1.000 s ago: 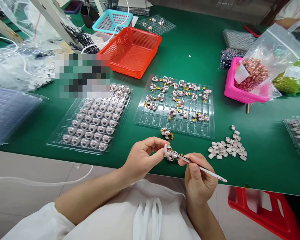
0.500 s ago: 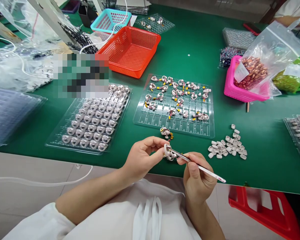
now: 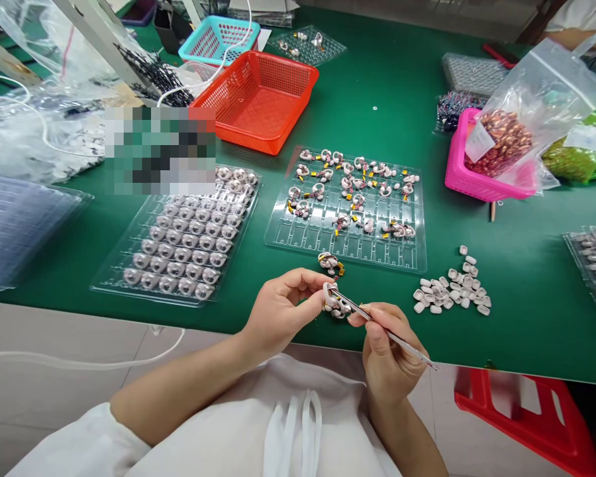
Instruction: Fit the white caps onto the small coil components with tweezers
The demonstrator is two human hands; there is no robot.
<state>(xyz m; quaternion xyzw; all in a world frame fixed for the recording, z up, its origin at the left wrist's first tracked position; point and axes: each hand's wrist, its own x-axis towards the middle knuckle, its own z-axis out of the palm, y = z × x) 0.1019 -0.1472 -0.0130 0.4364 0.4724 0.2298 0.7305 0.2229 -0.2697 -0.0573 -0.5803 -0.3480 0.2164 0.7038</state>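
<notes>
Between thumb and fingers, my left hand pinches a small pale curved plastic part just over the table's front edge. Metal tweezers are gripped in my right hand, their tips at the inside of that part. Below the part sit more small pale pieces, partly covered by the tweezers. Just beyond my fingers lies a pale assembly with dark and yellow wiring. Past it, a clear compartment tray carries similar wired pieces in its upper rows.
Left of my hands is a clear tray of silvery-pale housings. Loose pale caps lie to the right. Farther back stand a red basket, a blue basket and a pink basket. A red stool is below right.
The tweezers have turned slightly in my right hand, their rear end now lower and a little left. My left hand and the part have shifted slightly left.
</notes>
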